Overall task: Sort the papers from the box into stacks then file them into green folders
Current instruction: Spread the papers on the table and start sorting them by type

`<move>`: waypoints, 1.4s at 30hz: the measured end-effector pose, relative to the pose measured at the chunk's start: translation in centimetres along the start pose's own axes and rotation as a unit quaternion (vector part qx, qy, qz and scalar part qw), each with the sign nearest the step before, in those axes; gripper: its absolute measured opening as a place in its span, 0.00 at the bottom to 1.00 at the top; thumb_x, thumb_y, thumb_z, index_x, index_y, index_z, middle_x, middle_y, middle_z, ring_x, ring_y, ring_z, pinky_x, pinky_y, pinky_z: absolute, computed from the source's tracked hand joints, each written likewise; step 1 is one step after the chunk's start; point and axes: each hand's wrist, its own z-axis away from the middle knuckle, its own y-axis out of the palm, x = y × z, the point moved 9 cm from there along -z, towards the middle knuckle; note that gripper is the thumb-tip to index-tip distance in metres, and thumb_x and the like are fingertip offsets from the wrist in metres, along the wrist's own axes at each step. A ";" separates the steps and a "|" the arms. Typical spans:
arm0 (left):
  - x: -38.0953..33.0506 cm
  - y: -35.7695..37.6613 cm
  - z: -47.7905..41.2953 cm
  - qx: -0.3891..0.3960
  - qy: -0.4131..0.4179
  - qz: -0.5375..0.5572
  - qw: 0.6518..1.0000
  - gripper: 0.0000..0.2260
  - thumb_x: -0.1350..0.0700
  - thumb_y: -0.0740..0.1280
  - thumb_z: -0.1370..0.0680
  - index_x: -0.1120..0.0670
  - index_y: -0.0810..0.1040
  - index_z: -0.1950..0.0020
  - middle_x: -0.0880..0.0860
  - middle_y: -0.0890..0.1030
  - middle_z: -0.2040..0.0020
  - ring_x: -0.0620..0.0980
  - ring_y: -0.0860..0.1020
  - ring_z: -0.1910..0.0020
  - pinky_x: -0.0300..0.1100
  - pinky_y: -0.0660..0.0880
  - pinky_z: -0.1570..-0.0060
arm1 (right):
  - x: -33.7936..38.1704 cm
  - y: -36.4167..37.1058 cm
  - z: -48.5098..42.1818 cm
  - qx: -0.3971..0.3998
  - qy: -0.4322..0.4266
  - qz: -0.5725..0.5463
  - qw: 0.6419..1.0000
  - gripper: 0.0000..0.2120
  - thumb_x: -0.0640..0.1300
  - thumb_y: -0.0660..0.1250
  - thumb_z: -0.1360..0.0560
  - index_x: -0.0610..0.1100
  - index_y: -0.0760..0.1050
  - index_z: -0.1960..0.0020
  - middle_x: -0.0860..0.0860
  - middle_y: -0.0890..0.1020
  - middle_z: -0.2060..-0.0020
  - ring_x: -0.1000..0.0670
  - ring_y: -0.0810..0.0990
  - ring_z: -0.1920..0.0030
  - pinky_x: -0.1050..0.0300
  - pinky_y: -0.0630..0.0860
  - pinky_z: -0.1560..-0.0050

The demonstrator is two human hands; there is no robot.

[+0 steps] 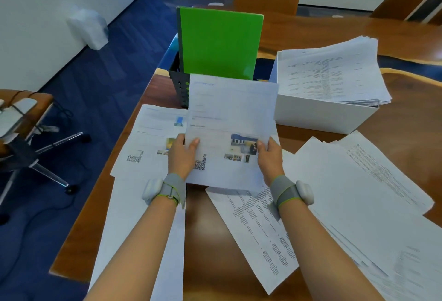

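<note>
Head view: I see the left hand (183, 154) and right hand (269, 154) pinching the photo-printed sheet (232, 114) by its near edge, thumbs on top, raised for reading. I judge it belongs on the matching stack (148, 138) just left. The box (320, 116), far right, holds more papers; the green folder (220, 44) stands upright beyond.

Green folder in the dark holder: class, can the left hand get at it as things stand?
Probably not yet: the left hand grips the printed sheet, which stands between it and the green folder. Nothing else blocks the folder's upper part.
</note>
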 end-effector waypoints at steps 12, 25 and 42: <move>10.4 -7.9 -2.7 -0.010 -0.137 -0.168 0.976 0.13 0.54 0.60 0.19 0.60 0.72 0.40 0.62 0.76 0.40 0.61 0.74 0.41 0.47 0.68 0.49 | -5.9 10.6 1.5 0.085 0.121 0.103 0.984 0.04 0.37 0.66 0.25 0.36 0.75 0.56 0.38 0.81 0.53 0.40 0.79 0.50 0.41 0.77 0.45; 12.1 -14.0 -8.7 -0.080 -0.169 -0.222 0.957 0.12 0.56 0.61 0.20 0.56 0.67 0.37 0.60 0.77 0.42 0.62 0.74 0.45 0.52 0.69 0.47 | -5.5 19.3 -0.1 0.105 0.224 0.066 0.967 0.13 0.39 0.67 0.24 0.43 0.74 0.68 0.45 0.76 0.71 0.47 0.73 0.73 0.57 0.73 0.73; 12.0 -4.3 -6.2 0.127 -0.015 -0.346 0.929 0.17 0.46 0.59 0.20 0.43 0.69 0.31 0.50 0.59 0.24 0.54 0.54 0.26 0.55 0.52 0.29 | -4.0 17.8 -1.1 0.037 0.085 0.221 0.971 0.11 0.49 0.69 0.26 0.45 0.71 0.63 0.48 0.79 0.63 0.46 0.76 0.62 0.55 0.73 0.61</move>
